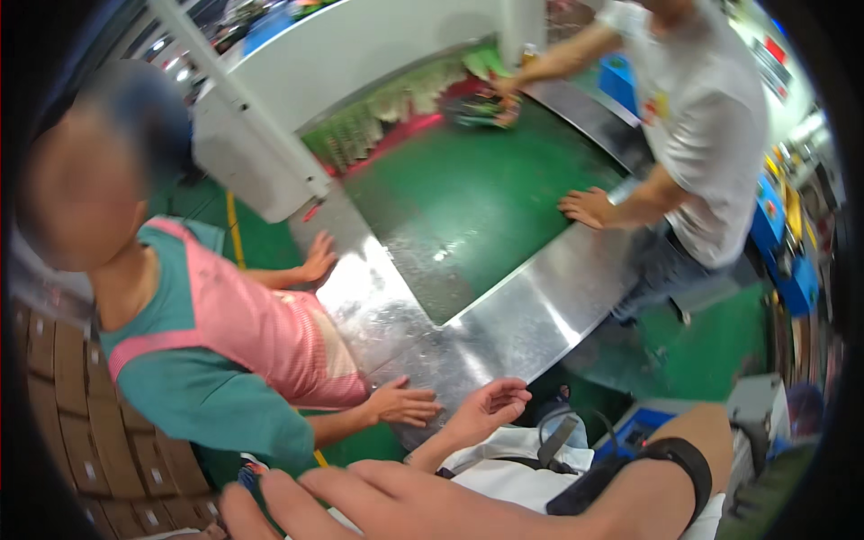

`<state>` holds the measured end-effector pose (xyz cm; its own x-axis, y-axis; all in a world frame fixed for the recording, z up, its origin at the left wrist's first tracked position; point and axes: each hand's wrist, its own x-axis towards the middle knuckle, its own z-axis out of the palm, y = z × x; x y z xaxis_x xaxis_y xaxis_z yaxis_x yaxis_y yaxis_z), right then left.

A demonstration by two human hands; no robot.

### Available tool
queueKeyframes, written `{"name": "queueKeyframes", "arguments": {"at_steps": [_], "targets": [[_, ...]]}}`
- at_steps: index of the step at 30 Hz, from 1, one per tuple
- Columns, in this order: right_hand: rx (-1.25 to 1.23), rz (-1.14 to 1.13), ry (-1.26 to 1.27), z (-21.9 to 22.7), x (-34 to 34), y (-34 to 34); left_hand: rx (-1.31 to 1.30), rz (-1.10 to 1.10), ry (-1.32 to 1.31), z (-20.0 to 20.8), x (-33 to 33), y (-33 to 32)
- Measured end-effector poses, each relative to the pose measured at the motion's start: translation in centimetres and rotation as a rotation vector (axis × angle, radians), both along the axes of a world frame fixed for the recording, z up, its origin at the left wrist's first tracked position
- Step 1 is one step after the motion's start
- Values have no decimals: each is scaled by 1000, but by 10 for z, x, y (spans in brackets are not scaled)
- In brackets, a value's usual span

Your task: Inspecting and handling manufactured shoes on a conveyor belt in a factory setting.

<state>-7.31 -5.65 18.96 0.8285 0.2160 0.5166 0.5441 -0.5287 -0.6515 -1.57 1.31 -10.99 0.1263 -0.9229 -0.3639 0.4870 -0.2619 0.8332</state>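
My left hand (489, 410) is held at the near edge of the metal table frame (504, 346). Its fingers are loosely curled and apart, with nothing in them. Large and close to the camera, my right hand (387, 499) reaches leftward across the lower edge, fingers spread and holding nothing visible. A black strap (691, 472) is on that arm. Just left of my left hand, another person's hand (402, 403) rests on the metal. The green conveyor belt (486, 202) lies inside the frame. A dark, blurred bundle (481, 108) sits at its far end under a co-worker's hand (508, 99).
A person in a pink apron (247, 315) stands left; one in a white shirt (706, 135) leans in at right. Behind the belt is a white machine (378, 54) with a strip curtain (387, 112). Cardboard boxes (99, 414) are stacked at left, blue equipment (792, 270) at right.
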Motion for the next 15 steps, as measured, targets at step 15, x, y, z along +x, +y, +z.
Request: {"name": "queueKeyframes", "arguments": {"at_steps": [15], "targets": [[767,460,-197,-30,-21,-160,194,455,-184,17,-27,-39]]}}
